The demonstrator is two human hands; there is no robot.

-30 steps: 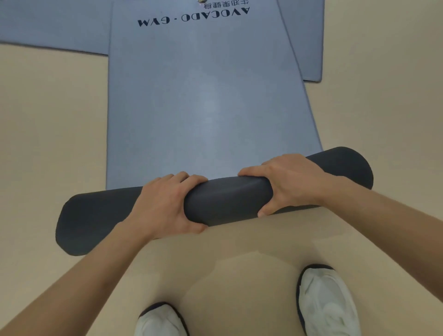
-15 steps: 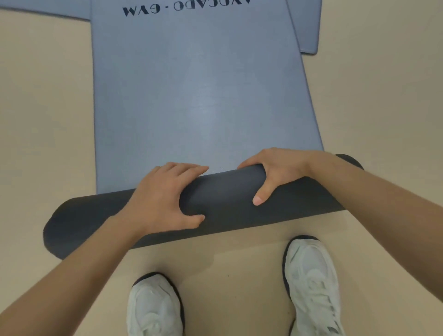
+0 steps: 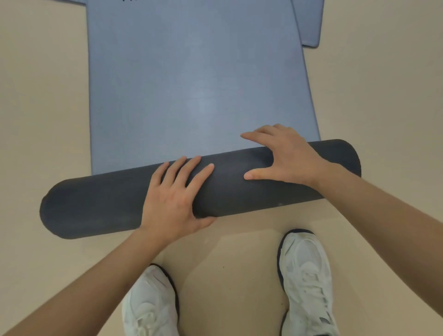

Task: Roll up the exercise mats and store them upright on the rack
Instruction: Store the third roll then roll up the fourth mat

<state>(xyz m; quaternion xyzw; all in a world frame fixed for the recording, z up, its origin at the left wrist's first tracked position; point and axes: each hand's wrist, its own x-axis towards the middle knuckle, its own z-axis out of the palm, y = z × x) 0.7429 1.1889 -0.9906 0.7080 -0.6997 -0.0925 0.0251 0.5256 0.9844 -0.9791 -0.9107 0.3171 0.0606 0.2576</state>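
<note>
Both hands have switched from grip to push. A second ago each was curled round the roll [image 3: 96, 206]; now the left hand [image 3: 172, 199] lies flat on top, its fingers [image 3: 191, 168] straight and slightly fanned, thumb tucked at the near lower edge. The right hand [image 3: 285, 156] is spread wide: thumb lying along the roll, fingers [image 3: 259, 136] reaching over the far side toward the flat part of the mat [image 3: 196, 84]. Nothing is pinched, only palm pressure.

Roll location: on the floor [image 3: 36, 96], just ahead of the white shoes [image 3: 306, 275], lying crosswise and a bit skewed, right end further away than left. Dark underside faces out, blue face is wound inside.

Other deltas: the printed logo has slid almost out of the top of frame, only a trace of print [image 3: 127, 0] left, and the shoes sit higher in view. Reads as the person following the roll forward.

Judgement: mid-roll, mat one. A long flat stretch is still unrolled. The skew could telescope the ends if not corrected. A second mat [image 3: 310, 24] lies flat under the first, untouched. Rack not in view, so storage is some way off.
</note>
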